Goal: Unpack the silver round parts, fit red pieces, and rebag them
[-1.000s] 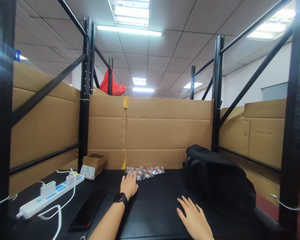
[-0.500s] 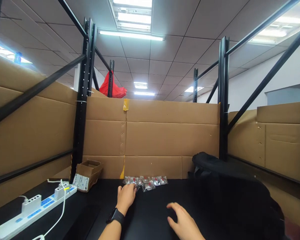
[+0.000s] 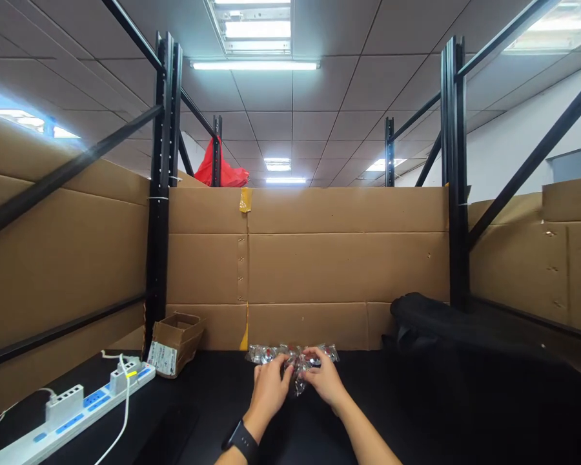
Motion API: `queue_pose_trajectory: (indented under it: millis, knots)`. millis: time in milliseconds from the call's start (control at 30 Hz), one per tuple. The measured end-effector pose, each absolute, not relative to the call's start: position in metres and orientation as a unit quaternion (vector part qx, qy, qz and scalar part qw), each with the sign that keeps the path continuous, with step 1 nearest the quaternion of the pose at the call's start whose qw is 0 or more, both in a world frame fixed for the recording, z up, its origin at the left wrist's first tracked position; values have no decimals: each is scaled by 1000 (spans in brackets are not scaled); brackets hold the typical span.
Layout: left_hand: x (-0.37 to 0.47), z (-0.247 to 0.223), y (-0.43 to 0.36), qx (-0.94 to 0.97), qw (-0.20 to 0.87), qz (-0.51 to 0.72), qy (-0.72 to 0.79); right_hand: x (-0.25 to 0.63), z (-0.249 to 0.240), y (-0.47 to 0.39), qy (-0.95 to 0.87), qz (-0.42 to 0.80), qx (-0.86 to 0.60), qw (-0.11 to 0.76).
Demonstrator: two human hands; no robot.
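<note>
Several small clear plastic packets (image 3: pixel 264 353) with shiny and red contents lie in a row on the black table, against the back cardboard wall. My left hand (image 3: pixel 270 387), with a dark watch on its wrist, is at the near side of the packets, fingers bent. My right hand (image 3: pixel 323 378) reaches in from the right, thumb and fingers curved around the packets' right part. One packet (image 3: pixel 299 385) hangs or lies between the two hands. Fingertips overlap the plastic, and whether either hand grips it cannot be made out.
An open cardboard box (image 3: pixel 177 342) stands at the back left, beside a rack post. A white power strip (image 3: pixel 72 420) with plugs and a cable lies at the left. A large black bag (image 3: pixel 474 374) covers the right side. Cardboard walls surround the table.
My right hand has moved forward to the packets. My left hand has shifted right, toward their middle. The view has turned slightly.
</note>
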State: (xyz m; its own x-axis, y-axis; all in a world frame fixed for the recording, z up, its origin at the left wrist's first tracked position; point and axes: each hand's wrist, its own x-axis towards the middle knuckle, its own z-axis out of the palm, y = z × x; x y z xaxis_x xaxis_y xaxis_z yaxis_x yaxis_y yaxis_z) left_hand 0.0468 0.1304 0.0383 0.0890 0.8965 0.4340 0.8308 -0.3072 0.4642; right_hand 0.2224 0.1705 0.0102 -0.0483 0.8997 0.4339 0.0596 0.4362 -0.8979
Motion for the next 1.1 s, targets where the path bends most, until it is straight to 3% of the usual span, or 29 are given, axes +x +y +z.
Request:
queue_pose_trajectory:
  millis: [300,567,867,1000,1100]
  knots:
    - [39,43,130,728,155,355,566,244,18,158,-732,337,-419,419]
    - [37,46,130,738,162,393,524,252,18,161,-761,353,-426,339]
    - [27,44,138,698,202,484,487,250,26,160,-741,353,-410,398]
    - [26,47,137,672,166,513,509,248,30,160,-724,271,-426,471]
    - [18,49,139,651,113,503,557,248,31,157,-726,240,-451,460]
